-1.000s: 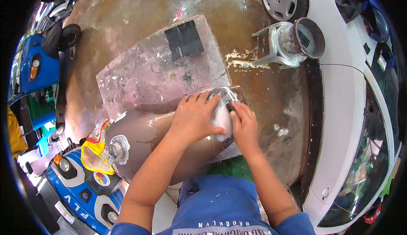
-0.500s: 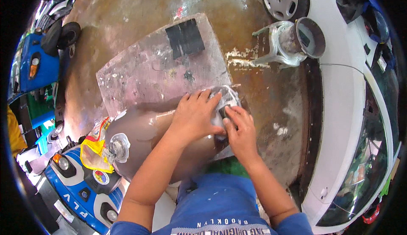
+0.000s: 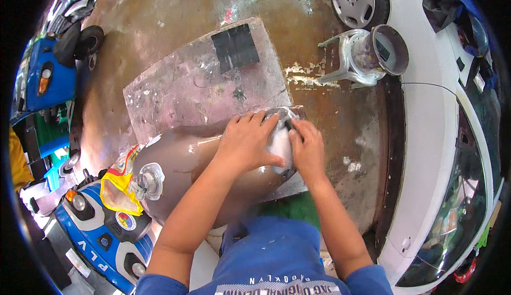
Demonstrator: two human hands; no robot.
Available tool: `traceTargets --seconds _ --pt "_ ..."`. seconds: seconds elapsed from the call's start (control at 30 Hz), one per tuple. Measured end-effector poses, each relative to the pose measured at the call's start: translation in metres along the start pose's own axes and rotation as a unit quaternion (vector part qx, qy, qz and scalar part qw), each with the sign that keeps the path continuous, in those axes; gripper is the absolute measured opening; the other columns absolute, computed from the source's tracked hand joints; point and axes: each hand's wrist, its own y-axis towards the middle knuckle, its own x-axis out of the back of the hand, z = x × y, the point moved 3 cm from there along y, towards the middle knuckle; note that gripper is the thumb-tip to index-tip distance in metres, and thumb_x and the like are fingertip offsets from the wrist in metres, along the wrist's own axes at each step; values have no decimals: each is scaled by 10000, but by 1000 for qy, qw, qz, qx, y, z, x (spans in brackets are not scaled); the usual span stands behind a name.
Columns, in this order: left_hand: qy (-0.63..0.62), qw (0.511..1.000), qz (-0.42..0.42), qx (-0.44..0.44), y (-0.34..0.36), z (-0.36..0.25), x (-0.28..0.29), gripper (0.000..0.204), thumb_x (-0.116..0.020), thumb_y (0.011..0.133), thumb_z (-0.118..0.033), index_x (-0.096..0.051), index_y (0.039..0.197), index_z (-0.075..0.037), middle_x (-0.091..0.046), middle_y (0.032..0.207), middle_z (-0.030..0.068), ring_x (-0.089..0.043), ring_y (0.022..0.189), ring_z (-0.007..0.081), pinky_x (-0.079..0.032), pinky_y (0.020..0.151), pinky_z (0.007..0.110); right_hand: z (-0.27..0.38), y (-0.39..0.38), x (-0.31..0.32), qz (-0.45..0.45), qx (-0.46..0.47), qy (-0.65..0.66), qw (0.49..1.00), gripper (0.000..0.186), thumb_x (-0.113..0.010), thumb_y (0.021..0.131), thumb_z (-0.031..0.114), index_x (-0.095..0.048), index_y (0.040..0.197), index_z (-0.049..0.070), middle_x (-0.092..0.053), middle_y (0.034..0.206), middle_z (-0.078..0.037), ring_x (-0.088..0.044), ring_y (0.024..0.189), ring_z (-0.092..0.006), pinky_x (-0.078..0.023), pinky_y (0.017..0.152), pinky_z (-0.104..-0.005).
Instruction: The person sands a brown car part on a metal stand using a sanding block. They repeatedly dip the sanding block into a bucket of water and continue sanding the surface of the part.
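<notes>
A brown-grey, wet, rounded motorcycle fuel tank [image 3: 183, 170] lies in front of me at the near edge of a worn pinkish board [image 3: 175, 87]. My left hand [image 3: 247, 140] rests on its top with the fingers spread and holds nothing. At the tank's right end is a whitish patch [image 3: 279, 146], between my thumb and my other hand. My right hand [image 3: 310, 148] pinches a small dark piece of sandpaper [image 3: 289, 124] against the far side of that patch; its fingers partly hide the piece. Around the opening [image 3: 151, 181] at the tank's left end is a white ring.
Yellow-and-red plastic packaging [image 3: 120, 188] sits by the tank's left end. A black sheet [image 3: 235, 47] lies on the board's far part. A bucket [image 3: 391, 50] stands on a pale stool [image 3: 346, 61] beside a white car [image 3: 426, 162]. Blue vehicles [image 3: 96, 231] are at left.
My right hand has slid away from me and slightly right with the sandpaper, uncovering more of the whitish patch. My left hand has stayed nearly in place.
</notes>
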Motion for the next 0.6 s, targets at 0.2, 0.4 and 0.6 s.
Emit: traceTargets --seconds 0.2,0.4,0.6 --pt "5 1000 19 1 0 -3 0 1075 -904 650 -646 -564 1516 -107 -557 1552 197 -547 1428 381 -439 1174 526 11 -5 2 -6 29 8 1000 331 -700 975 137 -739 1289 41 -675 1315 -195 -627 1219 -384 -485 1061 -484" --pt "73 996 -55 -4 -13 -7 1 1099 -877 681 -677 -529 1557 -111 -467 1627 221 -401 1531 441 -336 1238 614 -5 10 -10 -5 -47 69 996 334 -686 993 157 -730 1297 25 -670 1344 -208 -609 1293 -389 -458 1123 -474" --pt "144 986 -76 27 -75 -20 4 1190 -709 776 -819 -404 1628 -46 -380 1681 249 -321 1576 433 -196 1275 670 -23 15 -12 29 -83 120 989 369 -704 984 196 -728 1308 21 -691 1310 -228 -642 1239 -385 -479 1096 -446"
